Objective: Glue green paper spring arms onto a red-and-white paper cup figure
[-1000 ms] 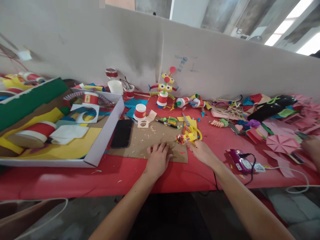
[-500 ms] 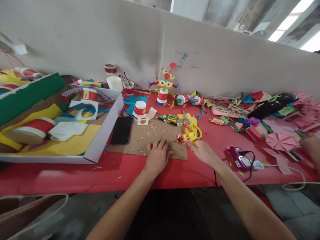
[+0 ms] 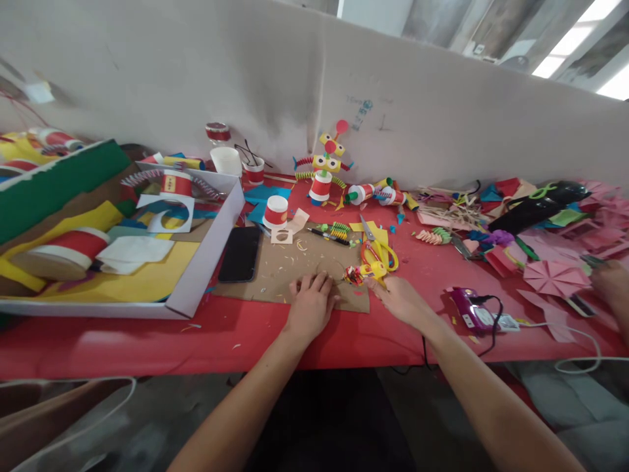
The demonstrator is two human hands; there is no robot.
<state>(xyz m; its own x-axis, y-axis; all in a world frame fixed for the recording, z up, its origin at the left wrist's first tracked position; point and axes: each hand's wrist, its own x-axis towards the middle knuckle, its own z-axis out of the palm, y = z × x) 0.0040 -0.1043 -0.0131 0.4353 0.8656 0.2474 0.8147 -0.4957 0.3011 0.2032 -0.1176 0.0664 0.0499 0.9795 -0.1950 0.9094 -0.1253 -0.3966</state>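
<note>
My left hand point(image 3: 313, 301) rests on a brown cardboard sheet point(image 3: 275, 272) with its fingers bent down and close together. Whatever is under its fingertips is hidden; thin strands show just beyond them. My right hand point(image 3: 403, 303) is closed at the near end of a small yellow object point(image 3: 374, 269) with a red and white patterned left end, whose exact kind I cannot make out. Yellow-handled scissors point(image 3: 389, 257) lie right behind it. Farther back on the cardboard are a black pen point(image 3: 334, 237), a green and yellow folded paper spring point(image 3: 340, 229) and a white square with a hole point(image 3: 282, 236).
A black phone point(image 3: 240, 254) lies left, beside a box point(image 3: 196, 278) of coloured paper and cups. Paper-cup figures point(image 3: 320, 187) stand at the back. A purple power strip point(image 3: 472, 311) with cables sits right, near pink paper point(image 3: 555, 278). Another person's hand point(image 3: 612, 282) shows at the far right.
The view has shifted very slightly. Both hands and the yellow object keep nearly the same places on the cardboard.
</note>
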